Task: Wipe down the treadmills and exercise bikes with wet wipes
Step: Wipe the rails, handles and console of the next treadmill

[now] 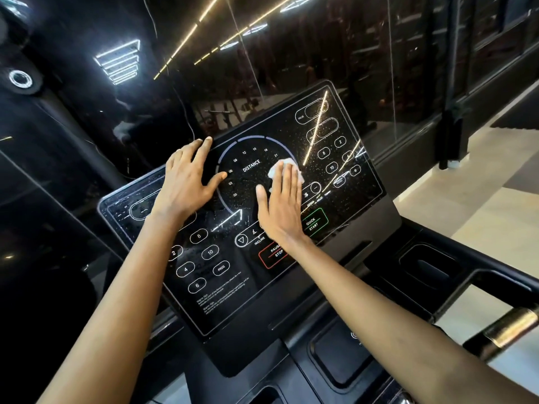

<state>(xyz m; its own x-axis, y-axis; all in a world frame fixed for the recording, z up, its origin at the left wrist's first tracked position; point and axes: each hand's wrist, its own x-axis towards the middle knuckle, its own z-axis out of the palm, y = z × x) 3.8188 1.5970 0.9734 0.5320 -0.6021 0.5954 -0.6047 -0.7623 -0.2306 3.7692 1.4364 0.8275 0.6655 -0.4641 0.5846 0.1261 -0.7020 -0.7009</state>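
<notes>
**Wipe on the dial, specks to its right**

One treadmill console (262, 293) fills the middle of the frame. Its long axis runs from lower left to upper right. One white wipe (275, 170) lies on the right side of the round DISTANCE dial (250, 166), just above frame centre. The right hand (281, 205) presses it flat with straight fingers, not curled round it. The left hand (186, 182) holds nothing; it rests spread and flat at the console's upper left edge, beside the dial, probably to steady it. Pale specks (318, 170) are thickest to the right and upper right of the wipe, so the next stroke likely runs that way along the long axis. The right hand is the nearer one. Count: one console, one wipe, two hands.
</notes>
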